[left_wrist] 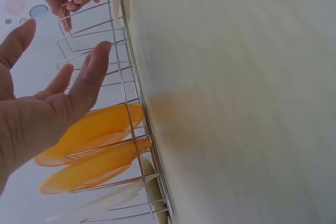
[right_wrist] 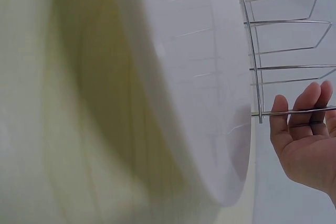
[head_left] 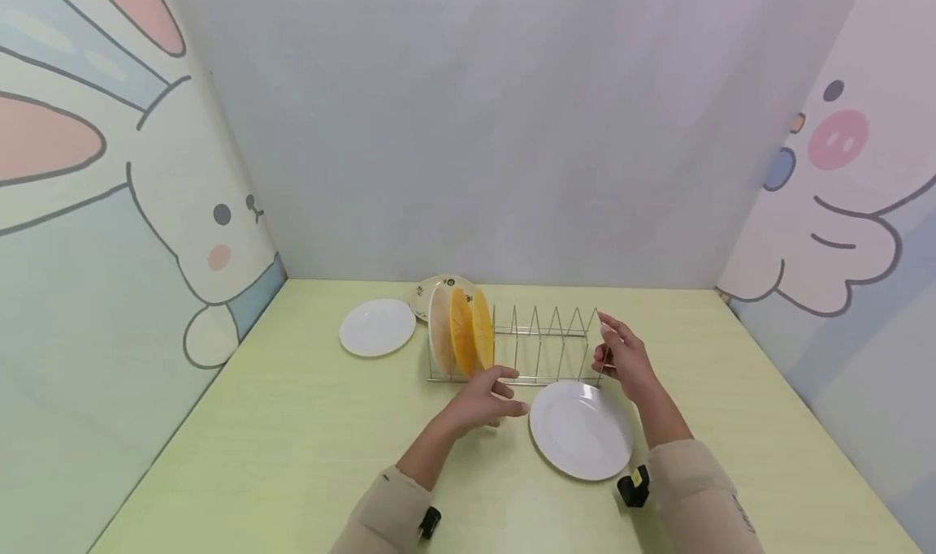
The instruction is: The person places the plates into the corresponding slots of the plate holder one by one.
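Note:
A metal wire dish rack (head_left: 548, 383) stands on the table. In its left slots are a pale plate (head_left: 439, 339), an orange plate (head_left: 460, 335) and a yellow-orange plate (head_left: 483, 326), all on edge. My right hand (head_left: 625, 359) holds the rack's right end; in the right wrist view its fingers (right_wrist: 310, 98) curl about the end wire. My left hand (head_left: 478, 404) is in front of the rack, fingers spread and holding nothing; the left wrist view shows its thumb and fingers (left_wrist: 92, 80) apart. A white plate (head_left: 581, 432) lies flat between the hands, close to the rack's front.
Another white plate (head_left: 376, 327) lies on the table (head_left: 292, 424) to the left of the rack. Behind the rack's left end, a cream plate with a dark pattern (head_left: 427, 292) is partly hidden. Walls with cartoon animals (head_left: 219, 253) stand at both sides.

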Motion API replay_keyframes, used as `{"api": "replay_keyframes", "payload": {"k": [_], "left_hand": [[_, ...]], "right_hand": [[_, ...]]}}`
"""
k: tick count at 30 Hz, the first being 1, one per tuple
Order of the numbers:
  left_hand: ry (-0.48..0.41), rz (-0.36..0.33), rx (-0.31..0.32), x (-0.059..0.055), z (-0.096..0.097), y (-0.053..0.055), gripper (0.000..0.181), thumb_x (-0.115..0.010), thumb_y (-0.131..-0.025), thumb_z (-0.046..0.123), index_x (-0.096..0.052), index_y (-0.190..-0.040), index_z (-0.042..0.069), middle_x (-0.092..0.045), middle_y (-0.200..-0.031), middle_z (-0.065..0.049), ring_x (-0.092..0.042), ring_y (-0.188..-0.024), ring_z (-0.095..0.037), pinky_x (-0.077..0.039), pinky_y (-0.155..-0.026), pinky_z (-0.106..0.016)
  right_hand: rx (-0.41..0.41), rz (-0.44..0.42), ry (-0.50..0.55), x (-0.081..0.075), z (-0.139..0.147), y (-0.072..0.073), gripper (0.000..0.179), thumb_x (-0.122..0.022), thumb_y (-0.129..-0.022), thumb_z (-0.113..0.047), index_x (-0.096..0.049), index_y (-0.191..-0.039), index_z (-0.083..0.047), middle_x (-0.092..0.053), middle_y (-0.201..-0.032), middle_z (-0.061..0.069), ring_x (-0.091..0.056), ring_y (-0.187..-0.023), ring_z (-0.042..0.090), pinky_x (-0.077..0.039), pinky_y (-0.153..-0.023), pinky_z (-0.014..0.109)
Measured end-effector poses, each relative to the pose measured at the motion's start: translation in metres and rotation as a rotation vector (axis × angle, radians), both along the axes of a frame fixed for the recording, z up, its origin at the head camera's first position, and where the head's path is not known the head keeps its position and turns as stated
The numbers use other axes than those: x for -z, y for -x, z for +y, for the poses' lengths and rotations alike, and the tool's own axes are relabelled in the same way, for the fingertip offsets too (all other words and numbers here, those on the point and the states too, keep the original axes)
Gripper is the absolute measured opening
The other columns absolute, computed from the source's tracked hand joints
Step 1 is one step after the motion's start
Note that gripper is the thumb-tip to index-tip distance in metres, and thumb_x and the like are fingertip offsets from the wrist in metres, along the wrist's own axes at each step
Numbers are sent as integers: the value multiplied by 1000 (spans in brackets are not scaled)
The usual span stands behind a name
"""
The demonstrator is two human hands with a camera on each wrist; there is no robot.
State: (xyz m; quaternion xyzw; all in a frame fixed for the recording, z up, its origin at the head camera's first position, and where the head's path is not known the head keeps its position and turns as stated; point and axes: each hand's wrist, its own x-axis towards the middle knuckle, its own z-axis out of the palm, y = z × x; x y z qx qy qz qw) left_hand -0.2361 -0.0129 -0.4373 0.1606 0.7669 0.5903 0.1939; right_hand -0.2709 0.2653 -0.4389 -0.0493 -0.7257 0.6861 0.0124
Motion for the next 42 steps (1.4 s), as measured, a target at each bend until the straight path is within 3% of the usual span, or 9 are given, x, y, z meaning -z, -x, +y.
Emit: {"api": "replay_keyframes", "payload": {"k": [4, 12, 20, 25, 33, 38, 42], "left_hand": [[-8, -78, 34, 0, 5, 3, 60, -76, -77, 14, -48, -130, 4, -54, -102, -15, -60, -81, -31, -54, -66, -43], [81, -141, 132, 3, 16, 10, 65, -77, -75, 11, -46, -132, 6, -57, -94, -10, -60, -78, -26, -54, -61, -40], [283, -127, 147, 7, 27, 20, 52, -78, -74, 8, -55, -121, 4, -62, -72, -8, -58, -63, -20, -52, -57, -33], [339, -119, 161, 11, 34, 26, 44, -78, -74, 4, -59, -113, 8, -59, -65, -9, -54, -54, -18, -51, -52, -29], [335, -138, 167, 13, 38, 28, 43, -75, -73, -3, -59, -111, 9, -61, -64, -9, -56, -53, -18, -51, -49, -28], [300, -193, 119, 13, 35, 26, 40, -69, -77, -7, -58, -112, 9, -61, -64, -13, -58, -53, -19, -53, -50, -31], [220, -263, 83, 11, 30, 23, 40, -61, -78, -11, -57, -113, 8, -61, -66, -15, -59, -54, -21, -54, -53, -33]], "right_hand": [[2, 2, -3, 0, 0, 0, 51, -39, -100, -35, -28, -147, -17, -50, -70, 4, -52, -61, 13, -52, -66, 32], [6, 2, 6, 0, 0, 1, 50, -39, -100, -34, -29, -146, -16, -49, -69, 4, -52, -60, 13, -52, -66, 31], [5, 10, 17, 1, -1, 1, 50, -39, -101, -32, -28, -146, -14, -49, -68, 4, -52, -60, 13, -52, -65, 31], [7, 15, 20, 2, -1, 1, 50, -40, -101, -32, -28, -146, -14, -49, -67, 3, -52, -59, 13, -52, -64, 30], [-3, 13, 19, 2, -1, 2, 51, -39, -100, -33, -28, -146, -14, -49, -68, 4, -52, -59, 13, -52, -64, 30], [-4, 15, 29, 2, -1, 2, 51, -39, -100, -33, -28, -146, -15, -49, -68, 3, -52, -59, 13, -52, -63, 30], [-2, 19, 27, 1, 0, 1, 51, -39, -101, -33, -27, -146, -13, -49, -67, 3, -52, -59, 13, -52, -64, 30]]}}
